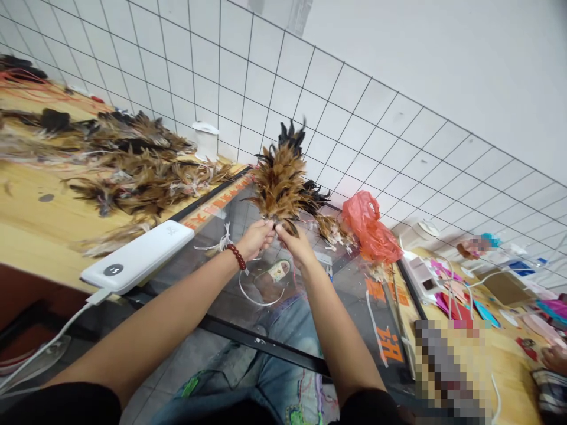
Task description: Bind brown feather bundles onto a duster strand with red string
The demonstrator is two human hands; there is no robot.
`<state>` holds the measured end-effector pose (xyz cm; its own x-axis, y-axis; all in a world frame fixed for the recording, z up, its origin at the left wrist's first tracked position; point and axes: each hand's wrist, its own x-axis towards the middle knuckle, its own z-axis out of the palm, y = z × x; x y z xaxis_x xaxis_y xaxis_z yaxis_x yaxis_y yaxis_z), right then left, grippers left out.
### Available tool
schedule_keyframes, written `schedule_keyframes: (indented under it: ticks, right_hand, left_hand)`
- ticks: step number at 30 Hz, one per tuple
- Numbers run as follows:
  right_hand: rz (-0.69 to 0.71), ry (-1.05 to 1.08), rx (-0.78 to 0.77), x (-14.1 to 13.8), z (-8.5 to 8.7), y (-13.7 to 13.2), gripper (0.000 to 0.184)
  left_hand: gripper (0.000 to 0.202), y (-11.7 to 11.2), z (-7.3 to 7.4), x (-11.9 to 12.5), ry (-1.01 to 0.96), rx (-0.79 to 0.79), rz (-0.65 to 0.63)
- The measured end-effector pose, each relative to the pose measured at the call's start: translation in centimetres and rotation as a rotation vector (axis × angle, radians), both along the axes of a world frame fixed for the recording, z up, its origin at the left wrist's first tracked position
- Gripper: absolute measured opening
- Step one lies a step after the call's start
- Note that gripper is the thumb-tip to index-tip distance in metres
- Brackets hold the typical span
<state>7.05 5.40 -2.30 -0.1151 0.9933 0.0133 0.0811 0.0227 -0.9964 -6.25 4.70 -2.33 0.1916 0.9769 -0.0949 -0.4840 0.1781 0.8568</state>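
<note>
Feather bunch (281,183), brown with black tips, stands upright above the glass desk (348,298), held at its lower end by both hands. Left hand (256,239) has the fingers curled and the thumb pressed on the base; right hand (295,241) grasps the same base from the other side, thumb almost meeting thumb. Whether a thread is between the fingertips, I cannot tell. In my judgement, the step in hand is gathering or securing the feathers at their base, and the next move calls for a firm pinch, so that no feather slips out of line.

Both forearms reach forward and come together, the elbows wide apart and the wrists near each other. A beaded bracelet (236,257) is around the left wrist, and near it a white cord (261,304) makes a loose loop over the glass. Further out, a power bank (142,254) lies to the left, many loose feathers (146,177) lie beyond it, and to the right rests a red plastic bag (367,227).
</note>
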Motion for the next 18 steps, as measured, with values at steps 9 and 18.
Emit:
schedule_keyframes:
  ticks: [9,18]
  right_hand:
    - [-0.006,-0.058,-0.029,3.8,2.7,-2.4,0.033]
    - [0.169,-1.31,0.602,1.9,9.1,-4.1,0.023]
  left_hand:
    - [0.024,-0.1,-0.4,1.0,0.192,0.061,0.119]
    - [0.03,-2.2,-1.2,2.0,0.841,0.444,0.176]
